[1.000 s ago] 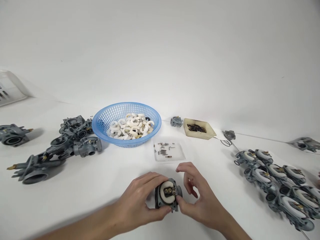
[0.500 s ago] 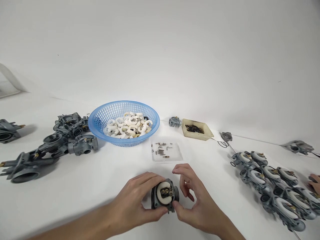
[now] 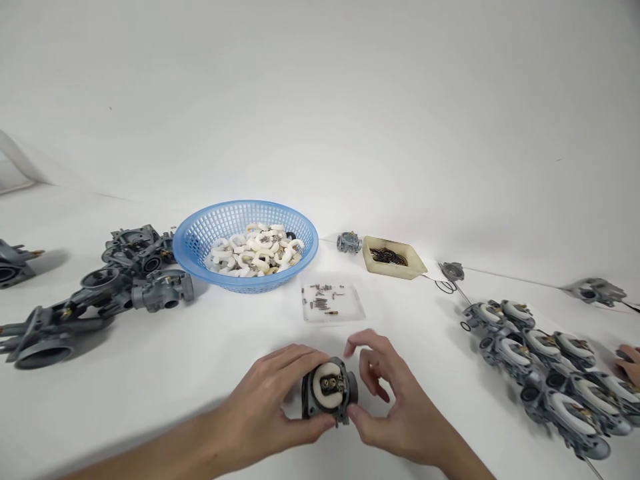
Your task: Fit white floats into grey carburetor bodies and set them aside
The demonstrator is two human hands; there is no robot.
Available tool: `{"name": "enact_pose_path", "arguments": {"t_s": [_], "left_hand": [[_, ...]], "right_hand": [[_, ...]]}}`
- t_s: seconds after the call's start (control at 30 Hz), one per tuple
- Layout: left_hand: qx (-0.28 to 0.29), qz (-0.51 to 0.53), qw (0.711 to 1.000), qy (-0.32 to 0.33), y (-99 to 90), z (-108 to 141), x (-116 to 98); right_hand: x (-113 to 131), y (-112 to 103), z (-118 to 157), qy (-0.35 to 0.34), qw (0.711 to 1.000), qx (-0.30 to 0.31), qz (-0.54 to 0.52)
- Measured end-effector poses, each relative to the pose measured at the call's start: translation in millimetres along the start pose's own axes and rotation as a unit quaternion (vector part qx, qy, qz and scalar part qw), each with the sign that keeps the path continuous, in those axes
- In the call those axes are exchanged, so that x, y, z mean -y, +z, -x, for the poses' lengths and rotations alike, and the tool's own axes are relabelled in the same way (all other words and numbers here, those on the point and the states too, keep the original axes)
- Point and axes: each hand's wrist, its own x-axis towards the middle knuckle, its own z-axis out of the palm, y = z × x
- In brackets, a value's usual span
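A grey metal carburetor [image 3: 311, 400] with a white C-shaped float [image 3: 320, 392] on its upper face stands at the near middle of the table. Brass jets show in the float's gap. My left hand [image 3: 280, 400] grips the carburetor from the left, fingers behind it and thumb along its near edge. My right hand [image 3: 395, 400] is at its right side, thumb tip against the body, the other fingers curled loosely and apart from it. Beyond them lies a clear tray [image 3: 350, 313] with small pins and a brass-coloured piece.
A blue basket [image 3: 200, 270] of white floats stands at the back left, near several bare carburetors [image 3: 163, 291]. A cream tray [image 3: 400, 271] holds black rings. Rows of carburetors with floats [image 3: 575, 417] fill the right. Another person's hand [image 3: 629, 367] shows at the right edge.
Almost nothing differs. Both hands stay around the carburetor, and the view has shifted very slightly. The other person's hand at the right edge has moved a little.
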Motion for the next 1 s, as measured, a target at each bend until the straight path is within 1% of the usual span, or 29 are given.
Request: {"name": "enact_pose_path", "arguments": {"t_s": [0.1, 0.2, 0.27, 0.37, 0.4, 0.5, 0.53, 0.67, 0.73, 0.83, 0.9, 1.0], "left_hand": [[-0.001, -0.002, 1.0, 0.002, 1.0, 0.4, 1.2], [-0.007, -0.007, 1.0, 0.008, 2.1, 1.5, 2.4], [-0.004, -0.007, 1.0, 0.008, 2.4, 2.2, 2.6], [0.004, -0.007, 1.0, 0.004, 1.6, 2.6, 1.8], [0.006, -0.008, 1.0, 0.004, 1.1, 2.3, 1.5], [0.004, -0.01, 1.0, 0.008, 0.2, 0.9, 1.0], [0.004, -0.008, 1.0, 0.009, 0.0, 0.5, 1.1], [0.011, -0.005, 1.0, 0.005, 0.7, 0.2, 1.7], [0.004, -0.013, 1.0, 0.007, 1.2, 0.6, 1.8], [-0.007, -0.016, 1.0, 0.015, 1.5, 0.9, 1.7], [-0.006, -0.011, 1.0, 0.015, 1.4, 0.7, 1.4], [0.003, -0.003, 1.0, 0.007, 1.3, 0.4, 1.3]], "right_hand": [[2.1, -1.4, 1.2, 0.012, 0.999, 0.039, -0.006], [2.8, -4.6, 0.5, 0.002, 0.999, 0.023, 0.041], [2.1, -5.9, -0.1, 0.005, 0.999, 0.026, 0.042], [0.3, -4.8, -0.3, 0.021, 0.997, 0.071, 0.015], [-0.3, -3.8, -0.3, 0.023, 0.997, 0.069, 0.01], [-1.6, -1.2, 0.0, 0.01, 1.0, 0.024, 0.012], [-1.8, -1.0, 0.2, 0.009, 1.0, 0.02, 0.009], [-1.2, -3.9, 0.8, 0.026, 0.996, 0.082, -0.003], [-0.9, -4.8, 0.0, 0.025, 0.997, 0.066, 0.019], [-2.3, -2.7, -1.2, 0.01, 0.999, 0.017, 0.043], [-4.1, 0.0, -1.3, 0.006, 0.999, 0.016, 0.037], [-5.5, 2.4, -0.5, 0.005, 0.999, 0.037, 0.012]]}}
